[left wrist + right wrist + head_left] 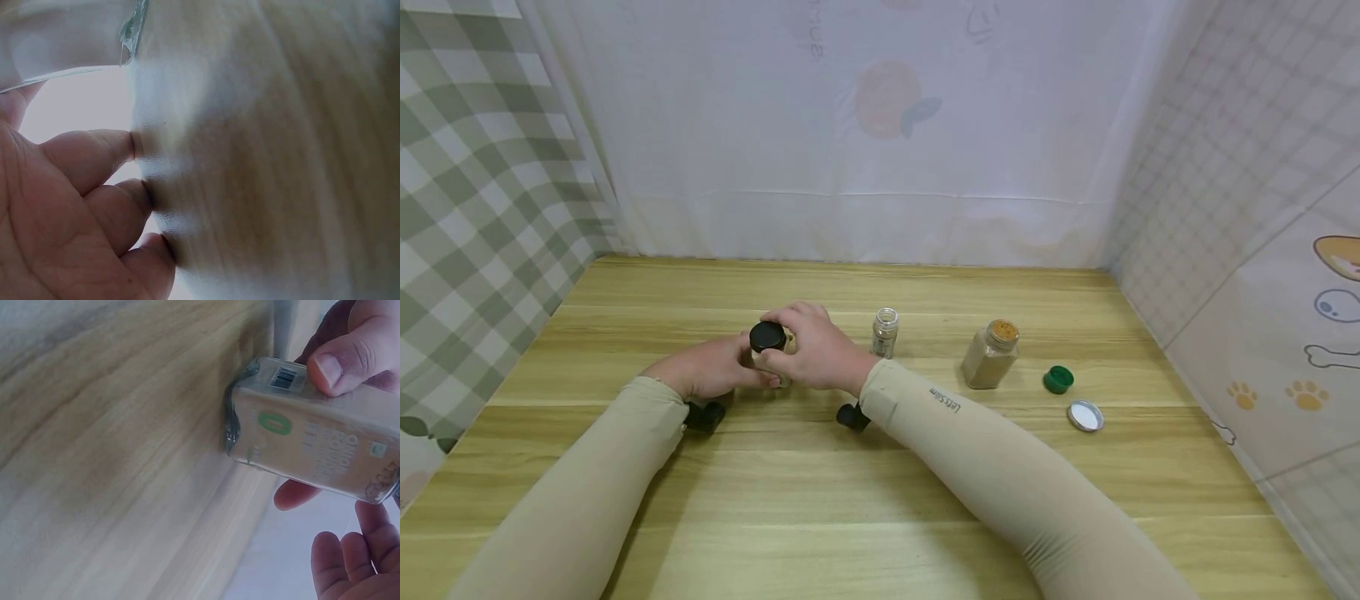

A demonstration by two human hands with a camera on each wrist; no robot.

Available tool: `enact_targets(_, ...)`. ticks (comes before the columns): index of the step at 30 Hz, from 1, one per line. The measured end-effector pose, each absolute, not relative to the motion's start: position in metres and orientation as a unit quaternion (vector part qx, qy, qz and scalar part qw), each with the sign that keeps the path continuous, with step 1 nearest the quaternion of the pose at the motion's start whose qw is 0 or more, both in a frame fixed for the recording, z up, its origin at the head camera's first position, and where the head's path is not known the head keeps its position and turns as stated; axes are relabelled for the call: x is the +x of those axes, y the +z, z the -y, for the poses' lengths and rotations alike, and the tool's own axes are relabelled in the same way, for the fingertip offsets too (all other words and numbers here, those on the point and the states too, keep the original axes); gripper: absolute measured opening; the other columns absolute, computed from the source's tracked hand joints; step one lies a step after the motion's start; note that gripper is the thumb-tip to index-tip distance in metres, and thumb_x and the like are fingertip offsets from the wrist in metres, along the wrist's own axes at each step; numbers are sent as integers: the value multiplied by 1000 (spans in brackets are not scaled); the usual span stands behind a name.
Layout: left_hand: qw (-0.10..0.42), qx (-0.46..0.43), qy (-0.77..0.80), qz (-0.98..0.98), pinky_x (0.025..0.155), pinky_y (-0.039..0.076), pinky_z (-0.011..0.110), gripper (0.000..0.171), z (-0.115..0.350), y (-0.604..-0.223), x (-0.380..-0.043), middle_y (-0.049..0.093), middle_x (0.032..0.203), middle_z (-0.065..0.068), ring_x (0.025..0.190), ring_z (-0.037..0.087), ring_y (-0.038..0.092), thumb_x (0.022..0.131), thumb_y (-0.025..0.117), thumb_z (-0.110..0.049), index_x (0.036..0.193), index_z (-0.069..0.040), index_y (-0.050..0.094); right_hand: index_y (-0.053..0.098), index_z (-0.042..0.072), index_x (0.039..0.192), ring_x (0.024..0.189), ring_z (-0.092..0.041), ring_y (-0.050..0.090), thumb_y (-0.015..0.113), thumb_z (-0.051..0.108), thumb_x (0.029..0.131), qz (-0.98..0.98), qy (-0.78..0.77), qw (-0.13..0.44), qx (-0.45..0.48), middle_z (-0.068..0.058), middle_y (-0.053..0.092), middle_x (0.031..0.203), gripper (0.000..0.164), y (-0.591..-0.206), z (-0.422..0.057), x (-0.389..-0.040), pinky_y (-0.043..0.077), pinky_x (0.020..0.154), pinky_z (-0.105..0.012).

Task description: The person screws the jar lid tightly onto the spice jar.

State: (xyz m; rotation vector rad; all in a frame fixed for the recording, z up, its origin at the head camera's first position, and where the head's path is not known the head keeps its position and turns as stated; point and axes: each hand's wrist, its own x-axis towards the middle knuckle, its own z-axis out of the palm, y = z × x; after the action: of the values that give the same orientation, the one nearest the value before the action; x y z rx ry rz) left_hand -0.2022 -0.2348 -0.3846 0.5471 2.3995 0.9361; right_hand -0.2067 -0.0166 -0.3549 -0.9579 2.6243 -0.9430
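One glass jar (312, 431) looks big in the right wrist view, with its bottom end close to the wooden table (125, 462). I cannot tell if it touches. The left hand (369, 350) pinches the jar, with the thumb on the side with the barcode and a finger peeking out below. There is a green ring on the jar, but the small words are hard to read. The jar's top end is cut off. The right hand (356, 569) shows only a few bent fingers in the corner.

In the left wrist view, just a bit of the jar's bottom end fits in at the top left. Three left fingers bend, and their tips touch the table. The wood is blurry.

In the head view, the right hand's thumb and finger grip the black lid (767, 336) on the jar. The hands hide most of the jar, left of the table's middle. A small bottle (884, 335) stands near the right hand, its bottom partly hidden by the right sleeve (955, 417). Farther right are a brown powder jar (988, 360), a green cap (1058, 379) and a silver lid (1086, 415). A black thing (703, 417) pokes out by the left cuff, partly covered, so I cannot tell what it is.
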Motion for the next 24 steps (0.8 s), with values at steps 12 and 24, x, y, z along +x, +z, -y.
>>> enact_targets(12, 247, 198, 336, -887, 112, 43, 60, 75, 234, -385, -203, 47, 160, 17, 142, 37, 50, 98, 72, -51, 158, -15, 42, 57, 11, 147, 142, -29, 43, 72, 37, 100, -886, -337, 88, -307, -5, 60, 147, 56, -359, 17, -207, 40, 116, -41)
enact_targets(24, 254, 189, 334, -888, 112, 43, 61, 83, 234, -383, -201, 42, 164, 18, 145, 38, 48, 98, 71, -54, 162, -16, 36, 61, 13, 144, 140, -27, 42, 68, 33, 102, -888, -316, 97, -321, -5, 58, 149, 47, -355, 17, -207, 42, 111, -39)
